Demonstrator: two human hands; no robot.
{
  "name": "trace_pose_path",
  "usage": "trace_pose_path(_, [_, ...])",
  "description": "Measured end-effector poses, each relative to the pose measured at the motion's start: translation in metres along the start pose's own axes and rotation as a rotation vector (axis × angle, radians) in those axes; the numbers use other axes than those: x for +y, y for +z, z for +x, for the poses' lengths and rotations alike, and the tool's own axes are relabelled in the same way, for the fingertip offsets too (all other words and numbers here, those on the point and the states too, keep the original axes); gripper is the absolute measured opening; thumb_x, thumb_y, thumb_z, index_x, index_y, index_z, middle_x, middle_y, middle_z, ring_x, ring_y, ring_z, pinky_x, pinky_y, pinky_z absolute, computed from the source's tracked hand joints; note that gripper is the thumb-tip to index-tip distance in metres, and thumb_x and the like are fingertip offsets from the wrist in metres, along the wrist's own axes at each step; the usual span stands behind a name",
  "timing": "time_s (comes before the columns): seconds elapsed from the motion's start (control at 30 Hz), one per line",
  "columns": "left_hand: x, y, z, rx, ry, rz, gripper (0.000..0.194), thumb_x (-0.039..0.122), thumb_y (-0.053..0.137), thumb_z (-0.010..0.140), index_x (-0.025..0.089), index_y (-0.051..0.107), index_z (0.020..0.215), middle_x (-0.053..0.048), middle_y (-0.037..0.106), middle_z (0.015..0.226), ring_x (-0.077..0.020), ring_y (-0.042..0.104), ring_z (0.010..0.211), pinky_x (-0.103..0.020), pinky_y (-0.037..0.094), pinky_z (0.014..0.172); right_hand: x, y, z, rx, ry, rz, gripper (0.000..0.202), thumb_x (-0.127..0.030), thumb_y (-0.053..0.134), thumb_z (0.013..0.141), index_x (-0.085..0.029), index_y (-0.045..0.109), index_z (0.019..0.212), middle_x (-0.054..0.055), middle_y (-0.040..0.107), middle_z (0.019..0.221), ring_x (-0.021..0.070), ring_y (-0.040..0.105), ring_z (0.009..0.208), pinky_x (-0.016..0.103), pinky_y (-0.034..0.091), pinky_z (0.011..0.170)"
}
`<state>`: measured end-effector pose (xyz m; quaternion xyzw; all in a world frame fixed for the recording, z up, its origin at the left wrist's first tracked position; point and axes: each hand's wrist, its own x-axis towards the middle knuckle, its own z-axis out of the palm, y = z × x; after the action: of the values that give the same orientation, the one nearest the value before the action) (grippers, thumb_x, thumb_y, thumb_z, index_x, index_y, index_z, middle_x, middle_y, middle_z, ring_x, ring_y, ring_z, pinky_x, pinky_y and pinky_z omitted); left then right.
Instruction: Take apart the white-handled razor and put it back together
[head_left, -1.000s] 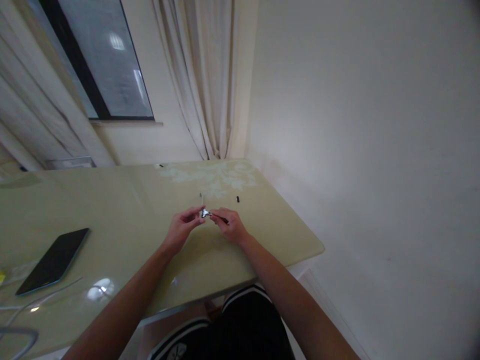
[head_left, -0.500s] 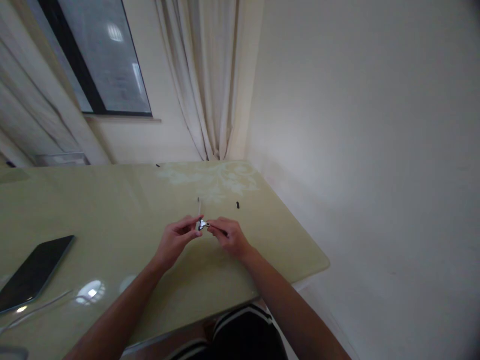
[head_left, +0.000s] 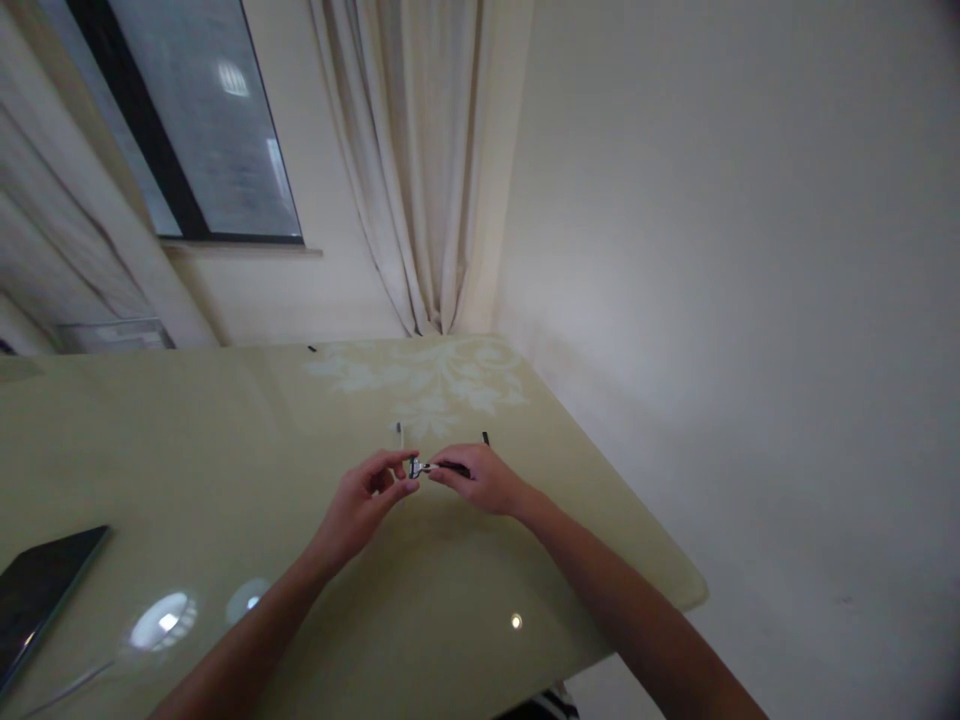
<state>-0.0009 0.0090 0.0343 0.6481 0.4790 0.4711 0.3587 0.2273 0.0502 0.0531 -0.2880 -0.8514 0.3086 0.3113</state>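
Observation:
Both hands meet over the table around a small razor (head_left: 424, 468) with a silvery, T-shaped head and a dark handle. My left hand (head_left: 367, 500) pinches the head's two ends between thumb and fingers. On the other side, my right hand (head_left: 484, 480) grips the handle, its fingers covering part of it. Just beyond my left fingertips lies a thin white stick with a grey tip (head_left: 400, 432), like a toothbrush; its near end is hidden. A small black piece (head_left: 486, 438) lies just behind my right hand, partly covered by it.
The pale green glossy table (head_left: 420, 610) has its right edge beside a white wall (head_left: 712, 300). A dark tablet (head_left: 45, 590) and a pale cable (head_left: 71, 688) lie at the left. Another small black piece (head_left: 312, 349) is at the far edge, near the curtain (head_left: 427, 180).
The view has shifted a little. Both hands remain on the razor, and more of its dark handle now shows. My right hand now partly covers the black piece behind it.

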Motion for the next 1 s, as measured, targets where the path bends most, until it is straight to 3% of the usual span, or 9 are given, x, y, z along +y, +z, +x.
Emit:
trace_pose_path(0.2, [-0.012, 0.007, -0.017, 0.032, 0.076, 0.089, 0.033, 0.038, 0.071, 0.086, 0.026, 0.076, 0.117, 0.001, 0.062, 0.081, -0.0131, 0.056, 0.068, -0.025, 0.045, 0.066, 0.002, 0.022, -0.017, 0.059, 0.070, 0.072, 0.032, -0.043, 0.056, 0.101, -0.017, 0.075, 0.097, 0.002, 0.068, 0.078, 0.0133, 0.054, 0.067, 0.024, 0.039, 0.065])
trace_pose_path(0.37, [-0.007, 0.007, -0.023, 0.006, 0.047, 0.112, 0.038, 0.043, 0.065, 0.091, 0.025, 0.071, 0.124, 0.000, 0.064, 0.085, -0.0140, 0.058, 0.070, -0.026, 0.047, 0.067, -0.005, 0.017, -0.023, 0.081, 0.102, 0.142, 0.029, -0.042, 0.056, 0.101, -0.019, 0.072, 0.098, 0.001, 0.067, 0.077, 0.0132, 0.056, 0.067, 0.024, 0.040, 0.066])
trace_pose_path(0.47, [-0.012, 0.002, -0.022, 0.035, -0.015, 0.233, 0.043, 0.051, 0.059, 0.092, 0.024, 0.068, 0.124, -0.001, 0.064, 0.088, -0.0136, 0.053, 0.061, -0.027, 0.045, 0.060, 0.009, 0.004, -0.021, 0.225, 0.256, 0.242, 0.030, -0.046, 0.056, 0.100, -0.019, 0.065, 0.107, -0.001, 0.066, 0.070, 0.0126, 0.052, 0.059, 0.024, 0.038, 0.058])
trace_pose_path(0.57, [-0.019, -0.001, -0.022, 0.037, -0.068, 0.477, 0.042, 0.059, 0.055, 0.092, 0.022, 0.068, 0.104, -0.002, 0.064, 0.087, -0.0167, 0.055, 0.064, -0.030, 0.046, 0.064, 0.036, -0.016, -0.021, 0.422, 0.385, 0.278, 0.030, -0.049, 0.055, 0.096, -0.020, 0.059, 0.101, -0.001, 0.066, 0.069, 0.0128, 0.049, 0.055, 0.023, 0.036, 0.054])
trace_pose_path(0.7, [-0.019, 0.004, -0.022, -0.042, -0.074, 0.813, 0.044, 0.064, 0.050, 0.092, 0.022, 0.058, 0.082, -0.004, 0.063, 0.080, -0.0241, 0.060, 0.079, -0.037, 0.045, 0.078, 0.070, -0.043, -0.028, 0.569, 0.494, 0.026, 0.027, -0.046, 0.060, 0.088, -0.020, 0.062, 0.083, 0.003, 0.067, 0.075, 0.0157, 0.056, 0.065, 0.026, 0.041, 0.062])
trace_pose_path(0.8, [-0.015, 0.010, -0.022, -0.089, -0.047, 0.985, 0.040, 0.056, 0.047, 0.095, 0.023, 0.054, 0.074, -0.006, 0.063, 0.079, -0.0250, 0.059, 0.080, -0.037, 0.041, 0.079, 0.082, -0.053, -0.033, 0.574, 0.562, -0.177, 0.028, -0.044, 0.059, 0.088, -0.019, 0.067, 0.078, 0.004, 0.068, 0.074, 0.0177, 0.058, 0.068, 0.029, 0.040, 0.065])
trace_pose_path(1.0, [-0.018, 0.008, -0.018, -0.077, -0.057, 0.979, 0.032, 0.038, 0.044, 0.095, 0.022, 0.052, 0.069, -0.005, 0.062, 0.074, -0.0225, 0.058, 0.071, -0.034, 0.036, 0.070, 0.087, -0.048, -0.034, 0.550, 0.652, -0.432, 0.023, -0.033, 0.061, 0.091, -0.018, 0.071, 0.077, 0.008, 0.073, 0.079, 0.0191, 0.062, 0.071, 0.030, 0.038, 0.065])
